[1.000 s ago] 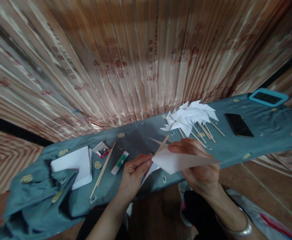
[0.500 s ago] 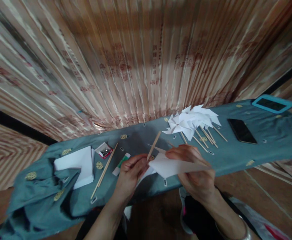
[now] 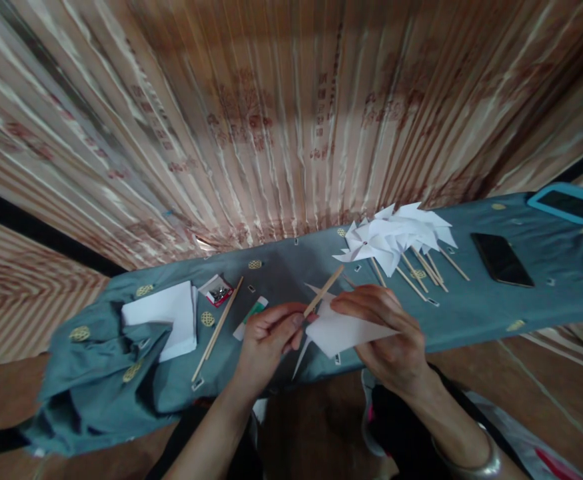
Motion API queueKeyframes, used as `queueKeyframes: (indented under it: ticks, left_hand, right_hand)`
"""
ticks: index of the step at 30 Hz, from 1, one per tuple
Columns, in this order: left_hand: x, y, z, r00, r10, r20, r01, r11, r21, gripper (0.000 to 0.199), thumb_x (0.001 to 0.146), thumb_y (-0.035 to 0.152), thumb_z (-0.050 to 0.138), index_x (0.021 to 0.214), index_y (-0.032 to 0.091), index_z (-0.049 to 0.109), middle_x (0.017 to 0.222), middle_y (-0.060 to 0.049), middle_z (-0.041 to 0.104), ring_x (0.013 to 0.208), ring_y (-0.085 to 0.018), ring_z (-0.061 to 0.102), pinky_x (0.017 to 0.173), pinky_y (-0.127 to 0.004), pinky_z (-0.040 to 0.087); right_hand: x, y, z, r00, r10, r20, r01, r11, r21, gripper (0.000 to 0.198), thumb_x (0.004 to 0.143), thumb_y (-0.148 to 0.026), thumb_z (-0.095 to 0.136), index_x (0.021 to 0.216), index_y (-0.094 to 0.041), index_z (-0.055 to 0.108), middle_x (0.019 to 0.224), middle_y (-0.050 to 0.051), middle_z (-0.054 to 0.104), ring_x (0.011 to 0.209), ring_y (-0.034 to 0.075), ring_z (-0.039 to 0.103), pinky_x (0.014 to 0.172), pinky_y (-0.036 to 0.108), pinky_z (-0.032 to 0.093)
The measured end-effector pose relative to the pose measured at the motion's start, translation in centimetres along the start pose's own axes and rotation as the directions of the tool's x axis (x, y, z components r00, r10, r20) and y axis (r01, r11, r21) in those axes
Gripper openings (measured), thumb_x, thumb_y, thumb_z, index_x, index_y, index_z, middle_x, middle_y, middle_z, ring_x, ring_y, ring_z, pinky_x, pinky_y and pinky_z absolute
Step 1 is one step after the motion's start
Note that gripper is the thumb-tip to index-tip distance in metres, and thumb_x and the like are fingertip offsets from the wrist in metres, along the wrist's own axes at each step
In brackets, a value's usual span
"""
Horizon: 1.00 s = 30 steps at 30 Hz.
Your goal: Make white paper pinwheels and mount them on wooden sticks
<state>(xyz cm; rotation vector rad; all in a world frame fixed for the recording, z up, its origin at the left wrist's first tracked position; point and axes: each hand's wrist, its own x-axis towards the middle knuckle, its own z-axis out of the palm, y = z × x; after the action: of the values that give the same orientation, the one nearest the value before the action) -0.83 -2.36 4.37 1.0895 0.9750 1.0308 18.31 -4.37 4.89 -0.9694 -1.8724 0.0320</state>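
My left hand [image 3: 274,333] is closed on a thin wooden stick [image 3: 325,291], whose free end points up and to the right. A white paper pinwheel [image 3: 344,333] with pointed blades is in my right hand [image 3: 388,330], its fingers closed around the far side of the paper. The stick crosses in front of the pinwheel's left part. Where stick and paper meet is partly hidden by my left fingers, so whether they are joined I cannot tell. Finished-looking pinwheels [image 3: 396,233] on sticks lie overlapping beyond my right hand.
Left on the cloth-covered table [image 3: 291,267] lie a stack of white paper [image 3: 158,313], a small open box of metal pins [image 3: 217,291], loose sticks [image 3: 221,323] and a green-and-white packet [image 3: 251,317]. To the right are a black phone [image 3: 502,259] and a blue-framed device [image 3: 571,203]. A curtain hangs behind.
The stick in my left hand leans further right, and the pinwheel has turned slightly in my right hand. The whole scene has shifted a little to the right in view.
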Motion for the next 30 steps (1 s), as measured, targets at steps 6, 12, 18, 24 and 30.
queueKeyframes:
  ticks: [6, 12, 18, 24, 30]
  left_hand:
    - [-0.2, -0.1, 0.1, 1.000, -0.003, -0.012, 0.004, 0.998, 0.066, 0.031, 0.074, 0.044, 0.070, 0.083, 0.015, 0.075, 0.056, 0.002, 0.053, 0.046, -0.007, 0.039, 0.044, -0.019, 0.028]
    - [-0.5, 0.6, 0.0, 0.999, 0.050, -0.017, -0.047, 0.989, 0.141, 0.030, 0.073, 0.044, 0.072, 0.076, 0.014, 0.074, 0.073, -0.004, 0.063, 0.059, -0.011, 0.051, 0.051, -0.021, 0.038]
    - [-0.6, -0.2, -0.2, 0.999, -0.026, -0.031, 0.028, 0.999, 0.046, 0.037, 0.071, 0.049, 0.075, 0.083, 0.014, 0.076, 0.067, 0.000, 0.058, 0.046, -0.005, 0.039, 0.043, -0.020, 0.032]
    - [-0.6, -0.8, -0.5, 0.994, -0.093, -0.052, 0.095, 0.995, 0.027, 0.046, 0.067, 0.056, 0.075, 0.086, 0.014, 0.077, 0.060, 0.001, 0.059, 0.044, -0.006, 0.039, 0.043, -0.020, 0.031]
    - [-0.8, 0.0, -0.5, 0.991, -0.115, -0.069, 0.117, 0.993, 0.017, 0.044, 0.064, 0.055, 0.079, 0.080, 0.014, 0.077, 0.053, 0.002, 0.052, 0.044, -0.006, 0.038, 0.043, -0.020, 0.027]
  right_hand:
    - [0.6, -0.6, -0.3, 0.999, -0.019, -0.038, 0.018, 1.000, -0.006, 0.034, 0.082, -0.001, 0.054, 0.108, -0.020, 0.064, 0.098, 0.006, 0.072, 0.096, 0.020, 0.064, 0.093, 0.041, 0.049]
    - [0.7, -0.6, -0.5, 0.997, -0.013, -0.079, 0.012, 1.000, -0.019, 0.029, 0.084, -0.006, 0.058, 0.109, -0.020, 0.065, 0.098, 0.006, 0.072, 0.096, 0.020, 0.065, 0.094, 0.040, 0.048]
    - [1.2, -1.1, -0.5, 0.993, -0.018, -0.115, 0.016, 1.000, -0.019, 0.026, 0.085, -0.006, 0.056, 0.106, -0.020, 0.065, 0.095, 0.006, 0.073, 0.092, 0.019, 0.067, 0.091, 0.039, 0.049]
    - [1.6, -1.6, -0.2, 0.991, 0.004, -0.131, -0.010, 0.999, -0.046, 0.026, 0.085, -0.004, 0.056, 0.103, -0.020, 0.064, 0.093, 0.006, 0.073, 0.091, 0.019, 0.066, 0.091, 0.039, 0.049]
    - [1.9, -1.8, -0.2, 0.993, -0.018, -0.118, 0.013, 0.999, -0.040, 0.030, 0.086, -0.004, 0.055, 0.108, -0.022, 0.062, 0.096, 0.006, 0.073, 0.092, 0.020, 0.066, 0.087, 0.040, 0.050]
